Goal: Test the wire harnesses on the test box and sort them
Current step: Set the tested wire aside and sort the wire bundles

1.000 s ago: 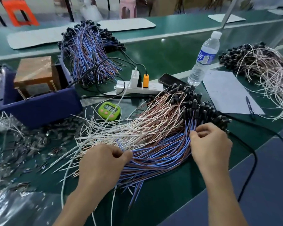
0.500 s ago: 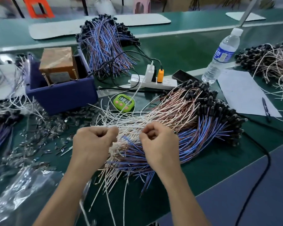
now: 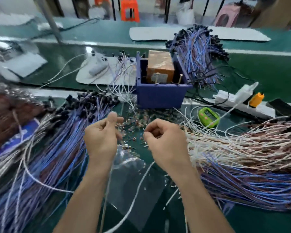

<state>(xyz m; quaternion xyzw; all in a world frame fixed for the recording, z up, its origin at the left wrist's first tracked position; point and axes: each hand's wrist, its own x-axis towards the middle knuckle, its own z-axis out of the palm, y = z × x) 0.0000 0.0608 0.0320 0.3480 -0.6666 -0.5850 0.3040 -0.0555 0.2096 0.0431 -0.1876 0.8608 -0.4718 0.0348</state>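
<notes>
White and very thin, a harness wire is seen drooping in a slack loop between the two forearms, above a clear plastic bag that lies flat on the green bench. Its ends appear to be taken up by both hands: the left hand is curled with the thumb pressed against the forefinger, and the right hand is curled likewise in a fingertip pinch, though blur prevents the exact contact from being made out. Such a wire is judged to be almost weightless, limp and easily tangled; it is best held close to its ends, where the stiffer terminals allow it to be steered, and not pulled hard, since a crimp could be strained. To the left a heap of blue and purple harnesses is spread, and to the right a second heap of white, brown and blue ones. Just beyond the hands loose metal terminals are scattered. Farther on, the blue test box is set, with a green timer and a power strip to its right, and a further bundle is piled behind it.
</notes>
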